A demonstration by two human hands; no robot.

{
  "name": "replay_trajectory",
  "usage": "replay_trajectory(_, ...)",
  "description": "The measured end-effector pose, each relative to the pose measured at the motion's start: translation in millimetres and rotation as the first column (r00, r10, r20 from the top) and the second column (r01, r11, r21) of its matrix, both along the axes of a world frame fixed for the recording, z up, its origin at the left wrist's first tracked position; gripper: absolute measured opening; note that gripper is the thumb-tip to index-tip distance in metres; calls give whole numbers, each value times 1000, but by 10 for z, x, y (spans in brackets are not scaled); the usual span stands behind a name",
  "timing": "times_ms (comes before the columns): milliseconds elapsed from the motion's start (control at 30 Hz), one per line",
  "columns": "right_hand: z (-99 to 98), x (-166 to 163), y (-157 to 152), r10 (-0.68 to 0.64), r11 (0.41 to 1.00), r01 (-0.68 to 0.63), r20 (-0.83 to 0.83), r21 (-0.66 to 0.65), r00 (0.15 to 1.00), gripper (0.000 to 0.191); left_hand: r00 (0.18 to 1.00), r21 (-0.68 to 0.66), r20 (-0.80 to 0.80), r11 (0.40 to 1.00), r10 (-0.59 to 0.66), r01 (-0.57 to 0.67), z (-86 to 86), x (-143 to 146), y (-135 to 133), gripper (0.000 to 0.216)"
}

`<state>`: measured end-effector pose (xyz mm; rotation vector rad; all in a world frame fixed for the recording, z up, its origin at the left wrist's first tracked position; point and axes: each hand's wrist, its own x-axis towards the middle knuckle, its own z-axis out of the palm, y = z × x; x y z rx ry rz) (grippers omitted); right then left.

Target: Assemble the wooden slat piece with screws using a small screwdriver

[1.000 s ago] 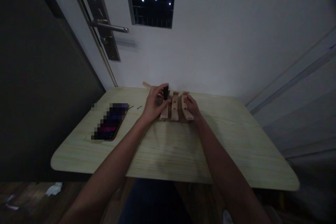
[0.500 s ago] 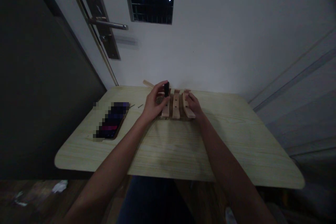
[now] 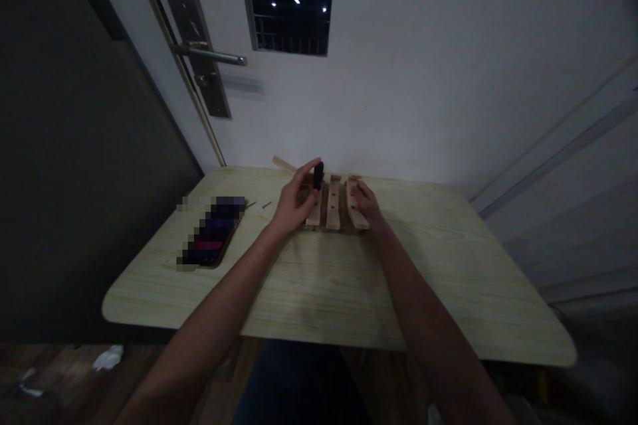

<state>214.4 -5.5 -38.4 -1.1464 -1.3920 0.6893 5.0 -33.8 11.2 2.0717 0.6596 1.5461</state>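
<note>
Three pale wooden slats with small holes lie side by side on a darker base near the back of the table: a left slat (image 3: 314,216), a middle slat (image 3: 333,202) and a right slat (image 3: 357,218). My left hand (image 3: 294,206) is closed around an upright black screwdriver (image 3: 318,174) over the left slat. Only its handle shows; the shaft is hidden. At the right slat, my right hand (image 3: 367,201) grips the side, with the thumb on top and the other fingers mostly hidden.
A phone (image 3: 212,232) lies on the left of the wood-grain table (image 3: 319,299), with two screws (image 3: 267,204) beside its top edge. Behind my left hand is a loose wooden strip (image 3: 283,163). A white door (image 3: 389,80) with a lever handle (image 3: 214,55) stands behind the table.
The whole scene sits slightly lower in view as the camera shifts. Both hands keep their holds, and the black handle leans slightly more to the right.
</note>
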Motion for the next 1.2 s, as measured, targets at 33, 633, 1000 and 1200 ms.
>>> replay_trajectory(33,2,-6,-2,-1,1000,1,-9,-4,1000,40,1000,7,5,1000,1,-1,-3,1,8,57)
replay_trajectory(633,3,-14,-9,28,998,-32,-74,-51,997,42,997,-38,61,998,-39,42,-3,21,3,58)
replay_trajectory(1000,26,-16,-15,19,999,-20,-51,-27,999,41,995,-45,77,997,-65,69,8,17,-10,54)
replay_trajectory(1200,2,-13,-10,15,999,-16,-45,-29,999,41,997,-11,67,999,31,-30,-3,28,19,52)
